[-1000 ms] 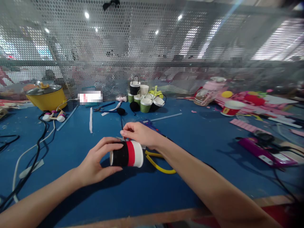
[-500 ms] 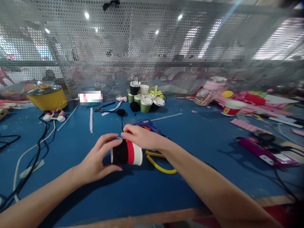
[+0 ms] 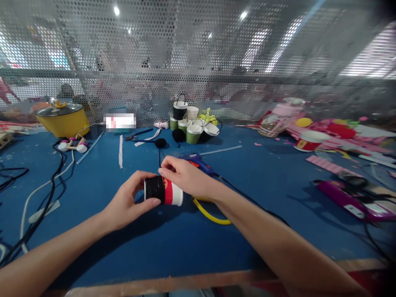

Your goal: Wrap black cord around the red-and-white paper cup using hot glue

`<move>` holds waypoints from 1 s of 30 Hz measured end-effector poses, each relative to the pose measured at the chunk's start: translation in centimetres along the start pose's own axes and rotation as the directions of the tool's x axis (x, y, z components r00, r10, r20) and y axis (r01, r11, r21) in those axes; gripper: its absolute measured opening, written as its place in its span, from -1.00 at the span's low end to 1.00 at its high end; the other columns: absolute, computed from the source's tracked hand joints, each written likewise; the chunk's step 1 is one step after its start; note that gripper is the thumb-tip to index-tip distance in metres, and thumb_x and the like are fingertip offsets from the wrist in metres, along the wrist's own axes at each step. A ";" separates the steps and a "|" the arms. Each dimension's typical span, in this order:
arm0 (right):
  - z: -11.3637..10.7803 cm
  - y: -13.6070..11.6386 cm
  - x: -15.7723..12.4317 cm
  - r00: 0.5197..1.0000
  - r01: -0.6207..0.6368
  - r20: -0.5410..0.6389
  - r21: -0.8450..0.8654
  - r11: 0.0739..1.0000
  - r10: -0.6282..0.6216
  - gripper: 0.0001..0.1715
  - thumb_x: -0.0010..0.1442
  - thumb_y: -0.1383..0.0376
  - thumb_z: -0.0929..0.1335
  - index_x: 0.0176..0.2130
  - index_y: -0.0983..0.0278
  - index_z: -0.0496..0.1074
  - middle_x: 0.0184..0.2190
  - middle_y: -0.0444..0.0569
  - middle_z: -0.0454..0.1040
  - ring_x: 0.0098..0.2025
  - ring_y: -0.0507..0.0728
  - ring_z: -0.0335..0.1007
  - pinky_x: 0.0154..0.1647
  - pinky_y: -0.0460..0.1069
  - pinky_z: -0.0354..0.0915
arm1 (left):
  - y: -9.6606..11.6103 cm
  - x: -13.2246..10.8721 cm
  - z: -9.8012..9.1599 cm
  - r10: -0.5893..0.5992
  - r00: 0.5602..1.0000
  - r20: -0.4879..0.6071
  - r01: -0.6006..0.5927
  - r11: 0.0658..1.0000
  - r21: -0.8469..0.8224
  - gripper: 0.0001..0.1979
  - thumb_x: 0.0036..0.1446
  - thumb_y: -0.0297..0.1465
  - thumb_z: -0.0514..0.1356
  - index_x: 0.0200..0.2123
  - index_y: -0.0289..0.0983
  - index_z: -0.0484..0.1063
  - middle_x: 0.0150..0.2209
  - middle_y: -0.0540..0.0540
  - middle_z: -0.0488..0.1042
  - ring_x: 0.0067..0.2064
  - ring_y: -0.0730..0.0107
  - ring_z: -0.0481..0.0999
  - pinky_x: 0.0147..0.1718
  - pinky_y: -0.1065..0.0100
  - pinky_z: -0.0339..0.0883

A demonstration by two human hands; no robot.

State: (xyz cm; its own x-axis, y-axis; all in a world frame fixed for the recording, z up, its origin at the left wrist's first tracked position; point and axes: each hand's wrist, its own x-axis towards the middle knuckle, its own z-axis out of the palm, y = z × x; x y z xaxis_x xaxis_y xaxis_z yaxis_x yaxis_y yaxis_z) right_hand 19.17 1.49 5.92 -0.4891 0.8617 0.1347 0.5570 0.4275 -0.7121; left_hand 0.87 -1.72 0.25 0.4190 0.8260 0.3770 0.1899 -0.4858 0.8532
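My left hand (image 3: 130, 200) grips a paper cup (image 3: 177, 195) that lies on its side above the table. The thumb presses on the near side, and the other fingers go behind the cup. Black yarn (image 3: 154, 188) is wound round the left part of it; a red band and white paper show on the right part. At the cup's upper edge, my right hand (image 3: 179, 173) pinches the black strand. That strand runs back toward a black yarn ball (image 3: 160, 142). Behind my right wrist lies a blue glue gun (image 3: 202, 166), and below it a yellow tube (image 3: 213, 218).
Several small white, green and black cups (image 3: 194, 133) stand at the back. A yellow pot (image 3: 63, 119) and cables (image 3: 51, 194) are on the left. To the right are a purple device (image 3: 343, 198), a red and white cup (image 3: 311, 141) and a pink jar (image 3: 280, 117).
My left thumb has come down onto the cup and the fingers have closed round it. The cup has turned, bringing a print on the red band into view. The right hand still pinches the yarn.
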 end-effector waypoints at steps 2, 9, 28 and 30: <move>-0.1 0.0 0.0 1.000 0.010 0.003 0.021 1.000 -0.010 -0.84 0.17 0.27 0.23 -0.44 0.26 0.20 -0.51 -0.18 0.24 -0.44 0.00 0.14 -0.39 -0.07 0.10 | 0.0 0.0 -0.1 0.059 0.998 0.005 -0.059 0.997 0.055 -0.63 0.04 -0.36 0.23 -0.06 -0.23 0.26 -0.18 -0.11 0.38 -0.15 0.29 0.43 -0.14 0.26 0.37; -0.1 0.2 0.1 0.998 0.049 -0.049 0.059 0.997 -0.046 -0.82 0.15 0.25 0.24 -0.46 0.26 0.21 -0.51 -0.18 0.24 -0.45 0.00 0.13 -0.41 -0.08 0.10 | -0.4 -0.1 -0.3 0.098 0.994 0.042 -0.103 0.983 0.150 -0.60 0.07 -0.34 0.22 -0.02 -0.20 0.22 -0.13 -0.13 0.34 -0.09 0.24 0.39 -0.12 0.23 0.34; 0.1 1.8 4.5 0.960 -0.279 0.073 0.334 0.900 0.271 -0.76 0.17 0.45 0.25 -0.52 0.32 0.25 -0.50 -0.08 0.43 -0.57 -0.08 0.22 -0.60 -0.15 0.12 | 0.8 -0.2 -0.5 0.171 0.941 0.293 -0.266 0.908 0.323 -0.50 0.09 -0.37 0.19 0.10 -0.17 0.15 0.02 -0.21 0.23 0.06 0.16 0.30 0.02 0.13 0.30; -0.2 2.6 6.2 0.946 -0.316 0.046 0.338 0.886 0.320 -0.76 0.19 0.47 0.24 -0.51 0.34 0.26 -0.46 -0.05 0.44 -0.57 -0.10 0.22 -0.61 -0.17 0.13 | 1.0 -0.3 -0.4 0.164 0.935 0.316 -0.265 0.912 0.312 -0.50 0.08 -0.38 0.20 0.09 -0.18 0.15 0.01 -0.21 0.23 0.04 0.16 0.31 0.01 0.13 0.30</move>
State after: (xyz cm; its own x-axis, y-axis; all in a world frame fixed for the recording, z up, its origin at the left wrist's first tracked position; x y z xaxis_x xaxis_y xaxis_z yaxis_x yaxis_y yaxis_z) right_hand 17.72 8.00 5.00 -0.3156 0.9396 -0.1324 0.4219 0.0140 -0.9066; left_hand 0.56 -2.34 1.10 0.7033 0.6019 0.3783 0.3388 -0.7516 0.5660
